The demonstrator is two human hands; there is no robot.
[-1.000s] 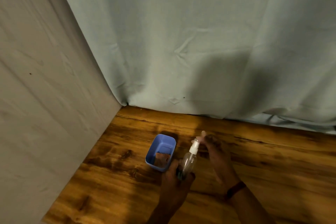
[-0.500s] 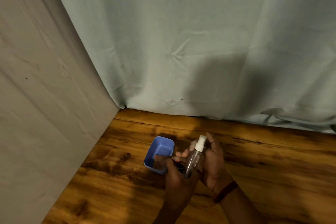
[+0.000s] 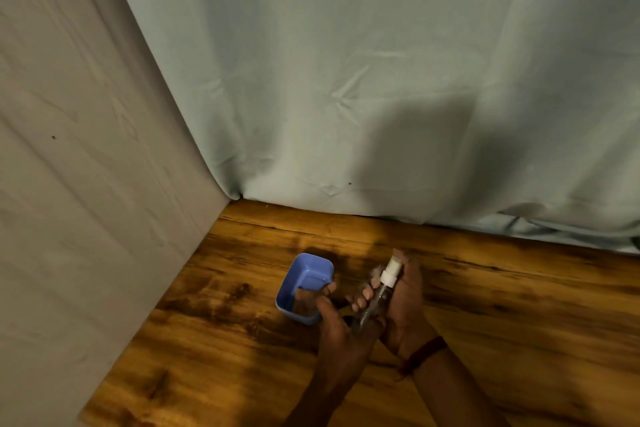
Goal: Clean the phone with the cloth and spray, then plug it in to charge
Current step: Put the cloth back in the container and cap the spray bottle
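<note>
While both hands meet at the lower centre of the frame, the task looks barely begun (a judgement, not a certainty): the left hand (image 3: pixel 334 329) grips the foot of the clear spray bottle (image 3: pixel 387 279), and the right hand (image 3: pixel 407 305) curls its fingers (image 3: pixel 363 302) round the body, white nozzle (image 3: pixel 394 263) pointing up-frame. No phone, cloth or charger shows, so spraying, wiping and plugging in all seem left. Just left sits a blue tub (image 3: pixel 311 270) on the wooden desk (image 3: pixel 519 322); beyond hangs a pale curtain (image 3: pixel 346 80).
</note>
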